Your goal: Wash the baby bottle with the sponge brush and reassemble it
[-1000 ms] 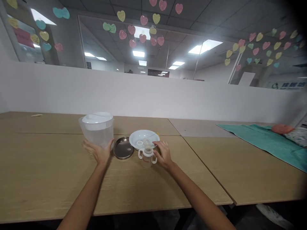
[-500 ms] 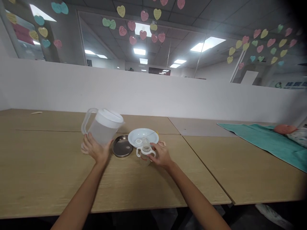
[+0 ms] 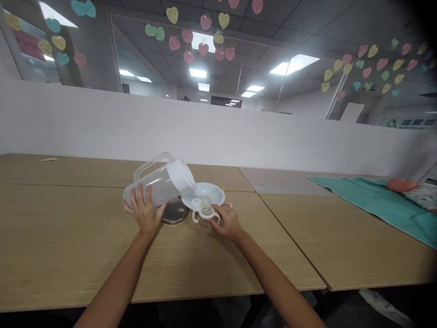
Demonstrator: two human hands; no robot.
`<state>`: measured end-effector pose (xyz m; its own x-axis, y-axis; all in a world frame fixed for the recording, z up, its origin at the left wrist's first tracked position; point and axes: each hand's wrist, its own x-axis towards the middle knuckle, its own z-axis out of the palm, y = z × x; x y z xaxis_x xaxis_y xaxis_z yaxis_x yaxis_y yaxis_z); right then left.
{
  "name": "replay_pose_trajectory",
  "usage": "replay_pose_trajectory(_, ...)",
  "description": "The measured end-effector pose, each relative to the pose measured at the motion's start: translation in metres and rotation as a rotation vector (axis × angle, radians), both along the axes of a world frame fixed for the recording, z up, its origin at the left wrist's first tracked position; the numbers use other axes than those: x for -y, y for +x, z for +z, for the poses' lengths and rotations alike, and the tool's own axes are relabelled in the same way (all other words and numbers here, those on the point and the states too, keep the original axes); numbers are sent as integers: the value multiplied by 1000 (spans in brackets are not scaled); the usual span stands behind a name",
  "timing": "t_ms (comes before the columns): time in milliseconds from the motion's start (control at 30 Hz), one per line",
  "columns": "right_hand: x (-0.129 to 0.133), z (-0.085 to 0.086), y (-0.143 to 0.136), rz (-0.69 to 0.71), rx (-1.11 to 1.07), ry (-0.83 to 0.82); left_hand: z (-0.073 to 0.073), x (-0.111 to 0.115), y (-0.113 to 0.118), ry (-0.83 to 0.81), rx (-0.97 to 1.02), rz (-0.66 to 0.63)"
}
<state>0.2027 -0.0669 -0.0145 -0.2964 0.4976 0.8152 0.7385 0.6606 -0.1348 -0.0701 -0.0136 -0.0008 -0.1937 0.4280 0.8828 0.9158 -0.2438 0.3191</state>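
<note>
A translucent white pitcher (image 3: 159,184) is tipped well over to the right, its handle uppermost and its lidded end above the plate's left edge. My left hand (image 3: 146,212) holds it from below and the near side, fingers spread on its body. A small clear bottle (image 3: 205,224) with a white two-handled collar stands upright on the table, its mouth uncovered. My right hand (image 3: 228,221) grips its right handle. Behind the bottle, a pale blue plate (image 3: 213,191) bears a white cap and a clear piece. A round metal tray (image 3: 175,213) lies under the pitcher, partly hidden.
On the right of the wooden table (image 3: 205,273), a teal cloth (image 3: 368,200) lies with an orange item (image 3: 402,185) on it. A thin pale object (image 3: 48,159) is at the far left. A white wall (image 3: 205,136) runs behind the table.
The pitcher has tilted from slightly leaning to nearly lying over, and moved right toward the bottle with my left hand. My right hand keeps its place on the bottle's handle.
</note>
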Motion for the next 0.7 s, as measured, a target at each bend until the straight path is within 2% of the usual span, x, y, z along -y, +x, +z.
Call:
replay_pose_trajectory(433, -1, -3, 1, -10, 18, -48, -1, 0, -1, -20, 1, -10)
replay_pose_trajectory(700, -3, -5, 2, -12, 22, -44, -3, 1, -3, -31, -23, -83)
